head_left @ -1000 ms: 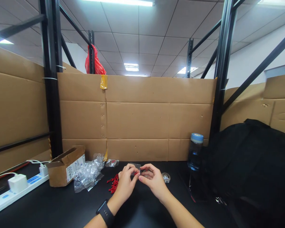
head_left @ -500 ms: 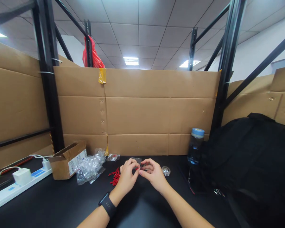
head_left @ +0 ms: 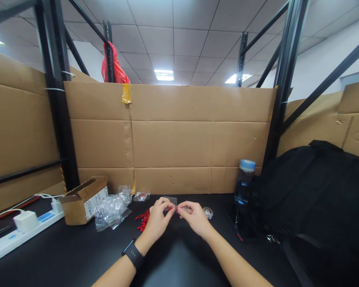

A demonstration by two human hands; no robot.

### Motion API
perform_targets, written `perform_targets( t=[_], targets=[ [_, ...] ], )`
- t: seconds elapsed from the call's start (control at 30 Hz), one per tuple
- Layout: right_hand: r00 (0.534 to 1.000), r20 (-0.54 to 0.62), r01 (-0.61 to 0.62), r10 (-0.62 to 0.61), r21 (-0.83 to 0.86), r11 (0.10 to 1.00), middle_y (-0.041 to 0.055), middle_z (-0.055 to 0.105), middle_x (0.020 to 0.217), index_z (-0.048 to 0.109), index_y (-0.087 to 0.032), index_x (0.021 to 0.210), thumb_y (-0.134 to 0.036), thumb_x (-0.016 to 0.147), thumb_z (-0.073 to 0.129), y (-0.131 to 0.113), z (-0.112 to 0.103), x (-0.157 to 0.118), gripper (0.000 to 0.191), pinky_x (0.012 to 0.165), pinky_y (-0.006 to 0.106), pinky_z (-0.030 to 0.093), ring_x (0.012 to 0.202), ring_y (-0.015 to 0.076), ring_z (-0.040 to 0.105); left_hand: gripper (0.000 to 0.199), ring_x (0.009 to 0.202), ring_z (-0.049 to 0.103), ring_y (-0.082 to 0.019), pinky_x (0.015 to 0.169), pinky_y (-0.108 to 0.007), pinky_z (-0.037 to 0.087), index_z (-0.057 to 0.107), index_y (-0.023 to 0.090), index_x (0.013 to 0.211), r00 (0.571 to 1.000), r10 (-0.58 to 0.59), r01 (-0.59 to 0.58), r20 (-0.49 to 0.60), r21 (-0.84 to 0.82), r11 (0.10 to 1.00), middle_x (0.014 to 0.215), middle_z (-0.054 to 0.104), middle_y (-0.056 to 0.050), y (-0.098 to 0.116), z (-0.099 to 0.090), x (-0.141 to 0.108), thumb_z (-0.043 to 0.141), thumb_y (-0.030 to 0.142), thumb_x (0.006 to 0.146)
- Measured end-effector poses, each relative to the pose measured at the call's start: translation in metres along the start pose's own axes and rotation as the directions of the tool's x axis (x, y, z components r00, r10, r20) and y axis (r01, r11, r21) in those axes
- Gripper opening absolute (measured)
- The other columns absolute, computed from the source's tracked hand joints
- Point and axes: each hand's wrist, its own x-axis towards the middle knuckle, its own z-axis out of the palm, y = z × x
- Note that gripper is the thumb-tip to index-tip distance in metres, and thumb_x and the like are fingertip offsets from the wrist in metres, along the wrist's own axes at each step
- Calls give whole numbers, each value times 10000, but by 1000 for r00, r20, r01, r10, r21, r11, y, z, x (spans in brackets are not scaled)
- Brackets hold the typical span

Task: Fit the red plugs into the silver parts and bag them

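Mid-table, my left hand (head_left: 159,214) and my right hand (head_left: 195,217) meet fingertip to fingertip, both pinched closed. Between them shows a small red and clear piece (head_left: 175,209), too small to make out fully. Just behind the fingers lies a small clear plastic bag (head_left: 172,200). Beside my left hand is a heap of red cords (head_left: 143,220), partly hidden by that hand. A round clear disc-like thing (head_left: 208,213) rests on the table to the right of my right hand.
At the left are a white power strip (head_left: 26,235), an open cardboard box (head_left: 83,201) and crumpled clear plastic (head_left: 113,209). Another small clear packet (head_left: 141,196) lies near the cardboard wall (head_left: 170,143). On the right stand a blue-lidded bottle (head_left: 244,183) and a black backpack (head_left: 314,199).
My right hand's fingers have drawn closer together into a tighter pinch, and red now shows between both hands. The whole view has shifted slightly.
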Motion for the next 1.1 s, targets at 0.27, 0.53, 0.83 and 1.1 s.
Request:
perform_targets(
  t=[0.27,0.53,0.83,1.1],
  targets=[
    [998,-29,46,-56,-259,965,64,755,779,754,-167,792,-372,824,716,5,-5,1,211,656,291,509,708,204,691,121,1005,616,-233,897,-372,455,721,239,869,999,26,-28,31,62,998,1008,654,-50,-1,2,-1,602,257,878],
    [985,68,169,-157,-522,836,30,725,741,752,-203,767,-262,891,597,-2,-6,-3,207,607,268,417,663,171,621,141,1048,591,-254,909,-408,407,729,258,891,997,0,-9,78,121,993,1045,651,-48,0,2,-2,595,301,901],
    [983,100,184,-154,-545,818,31,649,884,727,-197,672,-138,762,692,2,-11,-2,113,799,286,465,840,172,621,213,1124,562,-260,925,-409,402,692,287,1053,995,-5,-6,95,125,992,1141,630,-55,8,-2,-4,532,295,913],
    [995,95,81,-36,-531,844,17,606,878,742,-202,654,-142,720,715,10,-20,1,93,769,284,446,825,166,594,205,1135,516,-273,952,-412,372,724,309,970,950,76,-126,302,149,981,1141,639,-33,10,-8,-9,695,302,768]
  ],
)
